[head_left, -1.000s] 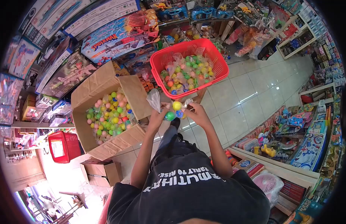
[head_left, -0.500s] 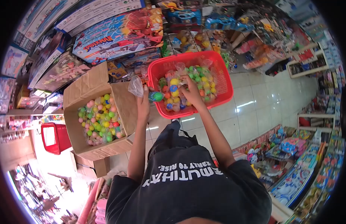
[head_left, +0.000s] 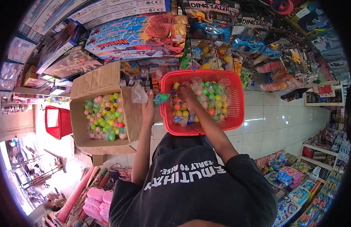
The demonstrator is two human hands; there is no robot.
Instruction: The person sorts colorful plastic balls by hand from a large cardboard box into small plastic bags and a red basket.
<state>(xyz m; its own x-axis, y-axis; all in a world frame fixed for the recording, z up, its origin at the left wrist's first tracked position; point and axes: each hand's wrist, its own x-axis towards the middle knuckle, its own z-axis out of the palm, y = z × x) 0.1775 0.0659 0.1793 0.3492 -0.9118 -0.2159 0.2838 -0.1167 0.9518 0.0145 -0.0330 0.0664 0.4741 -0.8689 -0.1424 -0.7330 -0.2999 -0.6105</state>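
My left hand (head_left: 148, 107) is closed on a clear plastic bag (head_left: 139, 94), between the cardboard box and the red basket. Green and blue balls (head_left: 160, 99) show in plastic at its fingers, beside the basket's left rim. Inside the red basket (head_left: 239, 109), my right hand (head_left: 186, 94) reaches down among bagged colored balls (head_left: 209, 90). Its fingers are bent and closed over the balls at the left part; what they grip is hidden. The open cardboard box (head_left: 79, 132) on the left holds many loose-looking pink, green and yellow balls (head_left: 107, 117).
Boxed toys, one a Spider-Man box (head_left: 137, 38), are stacked at the back. Hanging toy packs (head_left: 213, 30) stand behind the basket. Another red basket (head_left: 58, 122) sits at far left. Shelves with toys (head_left: 292, 181) line the right; pink containers (head_left: 97, 202) are at lower left.
The view has shifted, so the basket sits lower and further right. My right hand has moved toward the basket's left side. My left hand still holds the bag.
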